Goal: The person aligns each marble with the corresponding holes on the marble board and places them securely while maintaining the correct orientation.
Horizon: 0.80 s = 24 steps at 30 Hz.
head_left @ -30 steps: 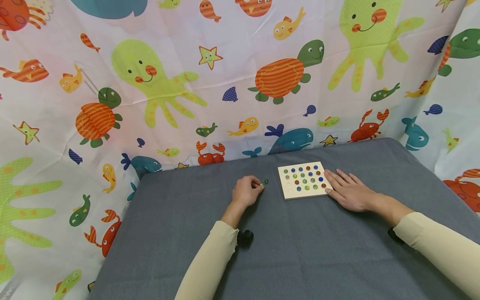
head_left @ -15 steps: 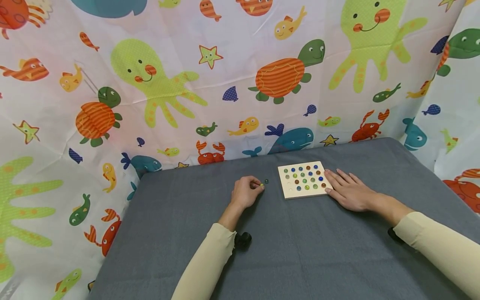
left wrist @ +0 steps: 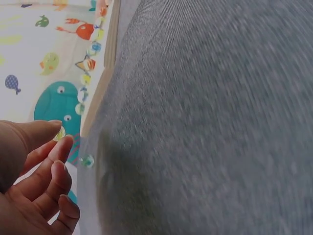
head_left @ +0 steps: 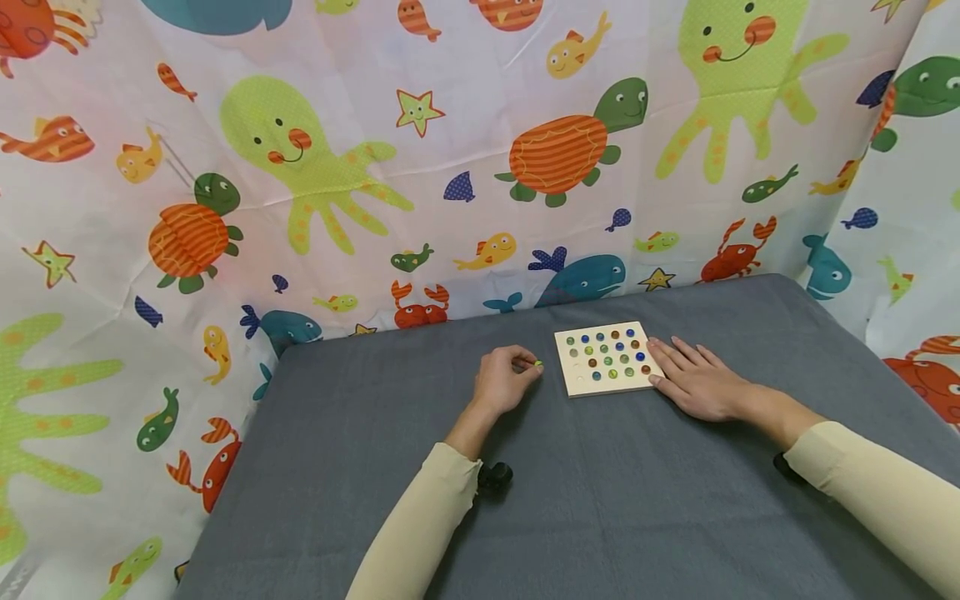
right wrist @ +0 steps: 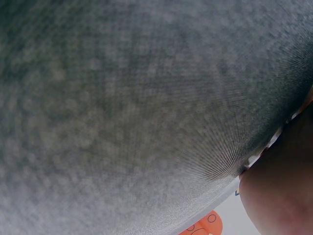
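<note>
My left hand (head_left: 504, 380) pinches a yellow-green glass marble (left wrist: 59, 133) between thumb and fingertips, lifted just above the cloth to the left of the board. A pale wooden board (head_left: 587, 389) carries rows of coloured marbles in round hollows; two hollows at its left side hold no marble. On the cloth near my left hand lies a loose clear-green marble (left wrist: 88, 160); in the head view the hand hides it. My right hand (head_left: 697, 383) lies flat, its straight fingertips and thumb resting on the board's right edge. The right wrist view shows only a blurred part of that hand.
Grey cloth (head_left: 360, 467) covers the table. A curtain (head_left: 450, 150) printed with sea animals hangs behind and at both sides. A black wrist device (head_left: 496, 477) sits at my left cuff.
My left hand, with the yellow-green marble, has moved slightly right toward the board, and now covers the loose green marble in the head view. The right hand and the board stay put.
</note>
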Each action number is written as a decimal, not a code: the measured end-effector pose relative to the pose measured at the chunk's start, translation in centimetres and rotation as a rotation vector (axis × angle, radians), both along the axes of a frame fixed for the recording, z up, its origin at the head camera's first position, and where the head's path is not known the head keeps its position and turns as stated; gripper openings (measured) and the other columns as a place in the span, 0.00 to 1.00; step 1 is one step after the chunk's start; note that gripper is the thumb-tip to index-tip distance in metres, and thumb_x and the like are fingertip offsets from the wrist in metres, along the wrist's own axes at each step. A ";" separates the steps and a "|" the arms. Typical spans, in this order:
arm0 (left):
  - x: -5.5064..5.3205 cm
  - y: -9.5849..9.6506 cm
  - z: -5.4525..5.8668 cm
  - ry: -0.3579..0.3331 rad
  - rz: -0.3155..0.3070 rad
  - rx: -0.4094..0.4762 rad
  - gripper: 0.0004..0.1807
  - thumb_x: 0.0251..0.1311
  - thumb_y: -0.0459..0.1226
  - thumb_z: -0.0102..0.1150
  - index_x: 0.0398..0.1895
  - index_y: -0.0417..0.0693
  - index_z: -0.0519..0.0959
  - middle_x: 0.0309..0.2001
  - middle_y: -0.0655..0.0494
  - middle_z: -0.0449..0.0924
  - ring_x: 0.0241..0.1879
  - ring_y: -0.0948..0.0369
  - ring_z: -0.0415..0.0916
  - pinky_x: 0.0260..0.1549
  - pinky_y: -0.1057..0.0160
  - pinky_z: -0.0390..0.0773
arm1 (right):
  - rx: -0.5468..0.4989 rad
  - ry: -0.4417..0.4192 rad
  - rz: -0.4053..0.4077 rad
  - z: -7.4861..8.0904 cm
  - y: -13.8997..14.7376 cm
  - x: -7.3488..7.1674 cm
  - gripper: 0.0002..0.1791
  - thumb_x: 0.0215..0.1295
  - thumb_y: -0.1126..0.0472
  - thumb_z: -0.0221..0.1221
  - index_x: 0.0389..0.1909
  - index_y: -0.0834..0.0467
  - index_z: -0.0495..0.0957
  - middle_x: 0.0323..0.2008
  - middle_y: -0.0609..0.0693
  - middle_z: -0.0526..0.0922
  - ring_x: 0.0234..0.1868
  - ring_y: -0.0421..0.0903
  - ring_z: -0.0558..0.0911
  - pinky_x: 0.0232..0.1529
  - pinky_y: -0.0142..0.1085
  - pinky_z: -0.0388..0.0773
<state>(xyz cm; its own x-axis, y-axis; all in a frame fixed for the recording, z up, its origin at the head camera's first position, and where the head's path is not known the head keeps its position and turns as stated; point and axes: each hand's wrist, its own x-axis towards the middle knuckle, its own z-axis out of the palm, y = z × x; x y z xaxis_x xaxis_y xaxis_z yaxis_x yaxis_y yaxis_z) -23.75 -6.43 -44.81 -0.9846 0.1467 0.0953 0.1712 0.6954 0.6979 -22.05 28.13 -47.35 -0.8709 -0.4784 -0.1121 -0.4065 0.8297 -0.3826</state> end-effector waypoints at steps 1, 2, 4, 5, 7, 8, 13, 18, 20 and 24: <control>0.0 0.2 0.1 0.003 -0.003 -0.001 0.06 0.65 0.42 0.70 0.40 0.52 0.88 0.34 0.62 0.87 0.38 0.61 0.82 0.37 0.57 0.79 | -0.009 0.003 0.003 0.1 0.0 0.1 0.40 0.82 0.41 0.41 0.81 0.62 0.46 0.81 0.63 0.48 0.79 0.69 0.44 0.71 0.69 0.36; 0.0 0.4 0.1 0.006 -0.005 -0.002 0.06 0.65 0.42 0.70 0.40 0.52 0.88 0.34 0.62 0.87 0.39 0.61 0.82 0.37 0.57 0.79 | -0.007 0.005 0.004 0.2 -0.1 0.1 0.40 0.82 0.42 0.41 0.81 0.62 0.47 0.81 0.63 0.48 0.79 0.70 0.44 0.71 0.70 0.36; 0.1 0.8 0.2 0.007 -0.009 0.000 0.06 0.65 0.42 0.70 0.41 0.52 0.88 0.34 0.62 0.87 0.39 0.60 0.82 0.37 0.57 0.79 | 0.007 0.001 -0.002 0.2 -0.1 0.1 0.40 0.82 0.40 0.40 0.81 0.62 0.46 0.81 0.62 0.47 0.79 0.69 0.44 0.71 0.69 0.36; 0.1 1.0 0.2 0.003 -0.010 0.001 0.06 0.65 0.42 0.69 0.41 0.52 0.88 0.35 0.62 0.87 0.39 0.60 0.82 0.37 0.57 0.78 | 0.012 0.001 -0.005 0.2 -0.1 0.1 0.40 0.82 0.40 0.39 0.82 0.62 0.46 0.81 0.62 0.47 0.80 0.68 0.44 0.72 0.68 0.36; 0.1 1.4 0.2 0.001 -0.014 0.002 0.06 0.65 0.43 0.69 0.41 0.52 0.88 0.35 0.61 0.87 0.39 0.60 0.82 0.37 0.57 0.78 | 0.010 0.004 -0.006 0.0 -0.1 0.0 0.40 0.82 0.39 0.39 0.82 0.61 0.46 0.81 0.61 0.47 0.80 0.68 0.44 0.72 0.68 0.37; 0.1 1.7 0.2 0.000 -0.016 0.001 0.06 0.65 0.43 0.69 0.41 0.52 0.88 0.35 0.62 0.87 0.40 0.60 0.82 0.38 0.57 0.78 | 0.008 0.003 -0.004 0.0 -0.1 0.0 0.40 0.82 0.39 0.39 0.82 0.61 0.45 0.81 0.61 0.47 0.80 0.68 0.44 0.72 0.68 0.37; -0.2 2.8 0.0 -0.008 -0.016 -0.013 0.06 0.65 0.43 0.69 0.40 0.54 0.88 0.35 0.64 0.87 0.40 0.62 0.81 0.39 0.57 0.78 | -0.006 -0.004 0.003 0.1 -0.1 0.0 0.40 0.82 0.41 0.40 0.82 0.62 0.46 0.81 0.62 0.47 0.79 0.69 0.44 0.71 0.69 0.36; -0.4 3.7 -0.2 -0.017 -0.008 -0.020 0.05 0.64 0.43 0.70 0.39 0.55 0.88 0.33 0.66 0.85 0.37 0.64 0.80 0.37 0.59 0.77 | 0.044 -0.023 -0.004 0.8 -0.4 0.1 0.40 0.82 0.41 0.39 0.81 0.63 0.45 0.81 0.63 0.46 0.79 0.69 0.43 0.71 0.69 0.36; -0.5 4.0 -0.3 -0.021 -0.005 -0.021 0.05 0.64 0.43 0.70 0.39 0.55 0.88 0.33 0.66 0.85 0.37 0.64 0.80 0.37 0.59 0.77 | 0.059 -0.025 -0.001 1.0 -0.5 0.1 0.40 0.82 0.40 0.39 0.81 0.63 0.45 0.81 0.63 0.46 0.79 0.69 0.44 0.71 0.69 0.37; -0.7 4.6 -0.6 -0.032 0.005 -0.031 0.04 0.64 0.42 0.70 0.39 0.56 0.88 0.31 0.67 0.84 0.37 0.65 0.79 0.37 0.59 0.77 | 0.075 -0.025 -0.001 1.1 -0.5 0.1 0.40 0.82 0.40 0.38 0.81 0.63 0.45 0.81 0.63 0.46 0.79 0.69 0.44 0.71 0.69 0.37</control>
<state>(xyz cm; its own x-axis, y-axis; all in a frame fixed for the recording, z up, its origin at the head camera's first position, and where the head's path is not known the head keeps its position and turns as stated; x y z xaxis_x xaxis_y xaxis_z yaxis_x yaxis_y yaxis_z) -24.45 -1.78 -45.39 -0.9878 0.1441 0.0594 0.1456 0.7178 0.6809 -21.98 27.58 -46.26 -0.8676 -0.4674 -0.1698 -0.3970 0.8567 -0.3293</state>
